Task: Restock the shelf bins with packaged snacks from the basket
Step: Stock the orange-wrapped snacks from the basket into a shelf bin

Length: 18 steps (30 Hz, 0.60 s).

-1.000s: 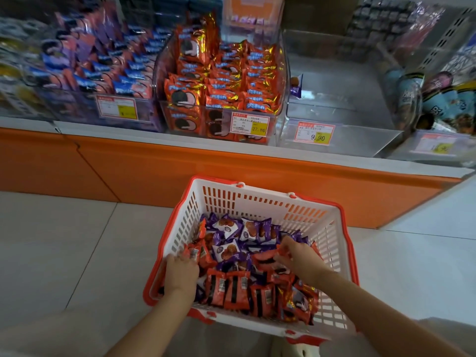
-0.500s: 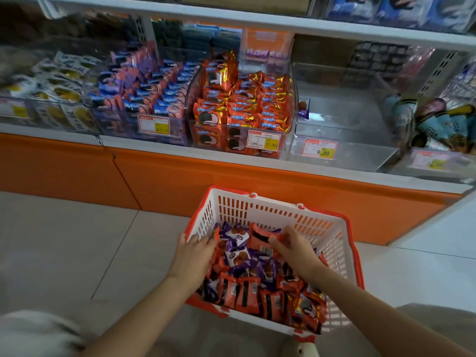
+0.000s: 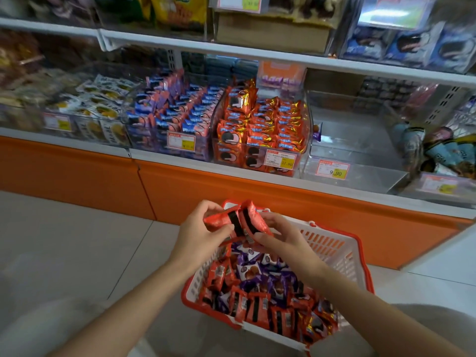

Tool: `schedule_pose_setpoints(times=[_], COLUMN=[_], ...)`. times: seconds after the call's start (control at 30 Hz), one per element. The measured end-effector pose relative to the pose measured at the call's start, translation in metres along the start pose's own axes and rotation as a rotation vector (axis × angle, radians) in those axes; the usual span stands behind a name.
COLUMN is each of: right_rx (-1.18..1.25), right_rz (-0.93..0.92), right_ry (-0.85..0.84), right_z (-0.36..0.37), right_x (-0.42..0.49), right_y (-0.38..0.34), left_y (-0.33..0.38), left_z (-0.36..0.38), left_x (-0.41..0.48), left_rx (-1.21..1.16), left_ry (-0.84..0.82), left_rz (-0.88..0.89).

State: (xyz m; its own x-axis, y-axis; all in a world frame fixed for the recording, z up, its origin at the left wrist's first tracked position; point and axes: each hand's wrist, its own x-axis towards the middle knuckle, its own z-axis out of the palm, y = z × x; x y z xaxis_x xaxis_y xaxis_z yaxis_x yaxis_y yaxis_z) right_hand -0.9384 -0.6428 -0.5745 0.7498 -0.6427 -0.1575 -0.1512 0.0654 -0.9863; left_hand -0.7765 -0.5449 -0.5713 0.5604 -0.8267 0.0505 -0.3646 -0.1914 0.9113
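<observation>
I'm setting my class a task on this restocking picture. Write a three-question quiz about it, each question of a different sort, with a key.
1. True or false: the left hand and right hand hold orange packets above the basket.
2. Which bin is nearly empty? A) bin tagged 27.80 B) bin tagged 9.90 C) blue-packet bin
3. Fill in: besides orange packets, the basket holds ______ packets.
Key: 1 true; 2 B; 3 purple packets.
</observation>
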Motion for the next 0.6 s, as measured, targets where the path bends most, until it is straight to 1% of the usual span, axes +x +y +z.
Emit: schedule_pose_setpoints(times=[0.1,0.23,0.33,0.43,0.5,0.6], right_rx=[-0.005,-0.057,-0.17,-0.241,-0.277,-0.343], right_rz=[0.001,-0.049,-0.075,-0.11,-0.137,-0.167], right_ry=[-0.055,0.007,0.028,-0.004,-0.035,-0.078], right_z=[0.002,0.003,-0.002,-0.009,-0.009,-0.006], right_x=[0.001,0.018,0.035,0.051,0.06,0.07], right_y=[-0.011,-0.017,-0.026,-0.036,-0.042,-0.05], left_y=[0.006,0.014,0.017,0.023,0.027,0.032], left_z=[-0.01,-0.015,-0.014,-0.016,-0.02,-0.027], left_x=[0.003,0.014,0.023,0.027,0.029,0.033], left_rx=[-0.02,-0.049,-0.016,0.017,0.104,0.19], left_ry=[-0.044,-0.04,-0.007,0.026,0.083,0.134], left_rz=[0.054,0.138,0.197,0.233,0.264,0.252])
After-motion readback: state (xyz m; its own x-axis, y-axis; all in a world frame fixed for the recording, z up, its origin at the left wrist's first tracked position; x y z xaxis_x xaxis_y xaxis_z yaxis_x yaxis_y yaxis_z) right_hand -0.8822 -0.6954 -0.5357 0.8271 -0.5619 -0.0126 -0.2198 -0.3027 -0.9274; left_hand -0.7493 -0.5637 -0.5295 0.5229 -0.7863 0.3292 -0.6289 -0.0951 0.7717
